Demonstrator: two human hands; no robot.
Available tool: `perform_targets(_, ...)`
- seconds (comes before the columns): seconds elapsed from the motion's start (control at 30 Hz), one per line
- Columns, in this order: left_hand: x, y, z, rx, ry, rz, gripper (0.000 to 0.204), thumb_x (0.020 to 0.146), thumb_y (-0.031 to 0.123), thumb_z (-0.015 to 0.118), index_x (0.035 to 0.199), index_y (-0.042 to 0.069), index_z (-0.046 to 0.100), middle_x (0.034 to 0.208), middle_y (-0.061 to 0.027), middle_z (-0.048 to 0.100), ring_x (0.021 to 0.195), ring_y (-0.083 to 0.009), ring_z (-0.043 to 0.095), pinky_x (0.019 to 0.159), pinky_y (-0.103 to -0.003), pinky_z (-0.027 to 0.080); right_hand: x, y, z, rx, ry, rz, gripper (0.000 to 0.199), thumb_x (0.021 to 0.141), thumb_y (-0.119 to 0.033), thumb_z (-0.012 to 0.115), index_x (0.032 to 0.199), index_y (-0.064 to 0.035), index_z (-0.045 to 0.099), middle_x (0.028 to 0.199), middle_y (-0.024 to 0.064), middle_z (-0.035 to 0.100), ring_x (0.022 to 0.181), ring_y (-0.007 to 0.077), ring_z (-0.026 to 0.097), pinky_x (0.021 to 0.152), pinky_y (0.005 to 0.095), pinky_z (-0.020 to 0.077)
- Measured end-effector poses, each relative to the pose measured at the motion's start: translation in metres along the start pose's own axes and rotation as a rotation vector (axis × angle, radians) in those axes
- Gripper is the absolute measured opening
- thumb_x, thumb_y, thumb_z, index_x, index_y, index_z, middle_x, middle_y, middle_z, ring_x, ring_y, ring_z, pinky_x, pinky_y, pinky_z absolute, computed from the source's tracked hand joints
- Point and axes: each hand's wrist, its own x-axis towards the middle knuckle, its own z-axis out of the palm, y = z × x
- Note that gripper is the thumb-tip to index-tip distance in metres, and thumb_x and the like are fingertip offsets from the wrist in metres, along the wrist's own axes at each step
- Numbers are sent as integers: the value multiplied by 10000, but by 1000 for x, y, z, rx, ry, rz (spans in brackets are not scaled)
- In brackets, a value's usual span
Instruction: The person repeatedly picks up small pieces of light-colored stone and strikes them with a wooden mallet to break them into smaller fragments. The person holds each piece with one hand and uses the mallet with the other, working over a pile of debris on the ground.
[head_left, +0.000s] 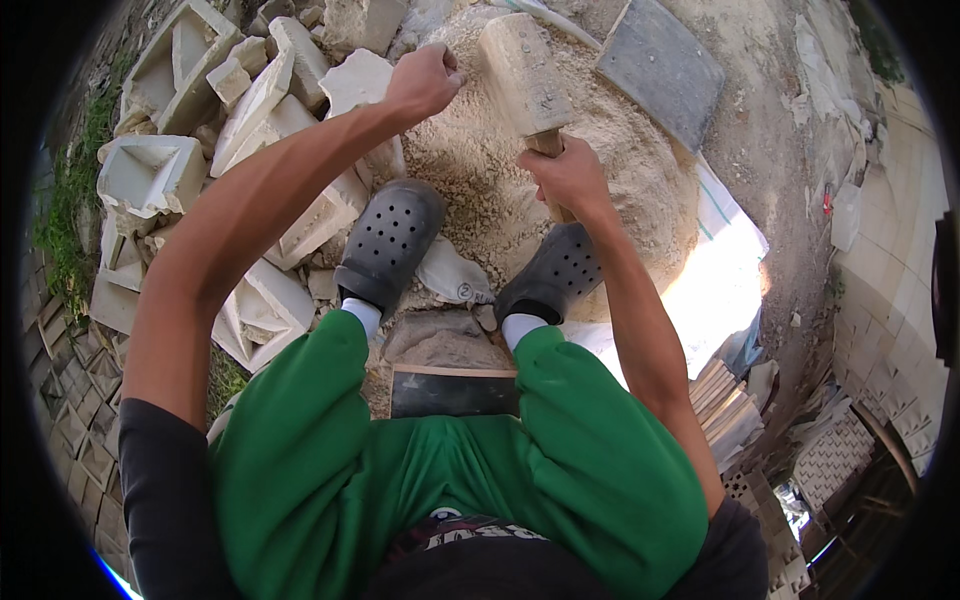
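Note:
My right hand (572,178) is wrapped round the wooden handle of a mallet (525,75). Its big block-shaped head, coated in pale dust, points away from me above a heap of crushed whitish powder and crumbs (455,155). To the left of the mallet head, my left hand (428,80) hangs over the heap's far left part with its fingers curled in. Whatever those fingers may hold is hidden. A broken white slab (357,80) lies just beside the left hand.
Broken white plaster-like moulds (155,175) pile up on the left. A grey flat slab (662,70) lies at the far right of the heap, partly over a white sheet (728,215). My grey clogs (390,235) stand at the heap's near edge. Wooden strips (722,400) lie to the right.

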Motion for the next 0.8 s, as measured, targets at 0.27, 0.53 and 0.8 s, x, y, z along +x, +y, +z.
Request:
perform_targets(0.27,16,18,8,-127,-23,108,335,909,232,710,1164,15,688,1049,-151,735,948,-256,715,875,-364,553,-4,9,-32,110,90,64,350,793,-320,737,933,0,713,694,70,687,571,171,691,583,337,546)
perform_targets(0.53,36,-9,9,195,274,458,526,939,170,623,1437,41,516,1500,-235,478,1324,-375,523,1109,-441,424,2,-41,-44,46,267,-259,353,780,-329,747,946,-19,720,696,79,700,594,184,713,596,332,562)
perform_targets(0.8,60,56,10,485,-125,609,612,959,47,464,1553,-4,322,1644,-206,273,1502,-347,313,1219,-425,322,16,-23,-53,98,231,0,354,779,-336,748,940,-23,719,701,65,688,582,171,698,623,314,550)
